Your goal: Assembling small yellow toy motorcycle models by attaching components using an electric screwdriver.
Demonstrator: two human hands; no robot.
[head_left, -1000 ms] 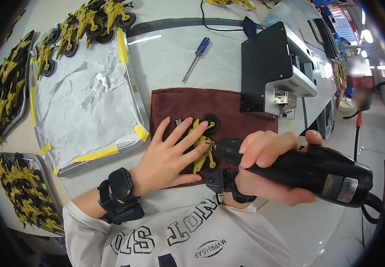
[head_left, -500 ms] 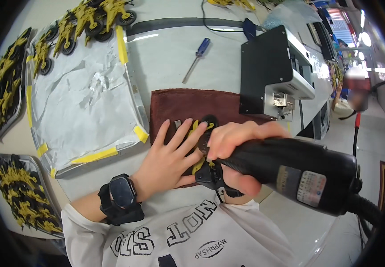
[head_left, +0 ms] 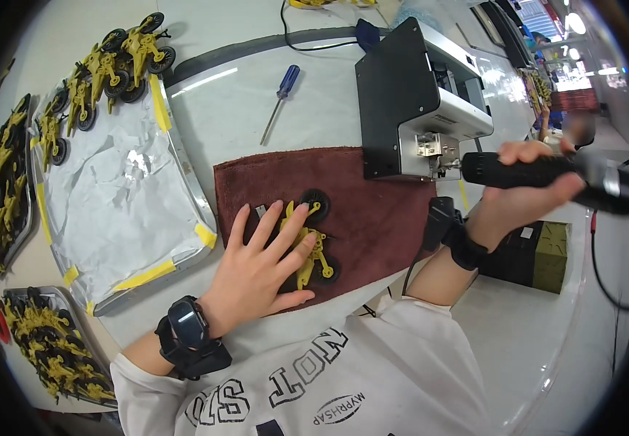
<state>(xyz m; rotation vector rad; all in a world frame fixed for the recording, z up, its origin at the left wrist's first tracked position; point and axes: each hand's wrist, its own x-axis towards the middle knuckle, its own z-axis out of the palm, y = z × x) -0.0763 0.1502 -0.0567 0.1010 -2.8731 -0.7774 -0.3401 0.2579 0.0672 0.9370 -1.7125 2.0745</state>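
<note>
My left hand [head_left: 252, 267] lies with fingers spread over a yellow toy motorcycle [head_left: 318, 256] with black wheels, pressing it on a dark red cloth [head_left: 383, 218]. A small metal piece [head_left: 260, 211] shows between its fingers. To the right, my right hand [head_left: 521, 207] is wrapped round a black electric screwdriver [head_left: 483, 168], held sideways. Its tip reaches the metal block [head_left: 436, 150] on the front of a black and white box-shaped machine [head_left: 396, 109], likely a screw feeder. Whether a screw sits on the tip is too small to tell.
A blue-handled screwdriver [head_left: 282, 91] lies beyond the cloth. At left, a paper-lined tray [head_left: 129, 211] with yellow tape holds several yellow motorcycles [head_left: 100, 73] at its far end. Two more trays [head_left: 60, 349] of them stand farther left. Another person [head_left: 558, 134] is at the far right.
My right hand has lifted the electric screwdriver off the toy motorcycle and swung it right, to the machine's metal block. My left hand stays on the toy. The view has shifted slightly.
</note>
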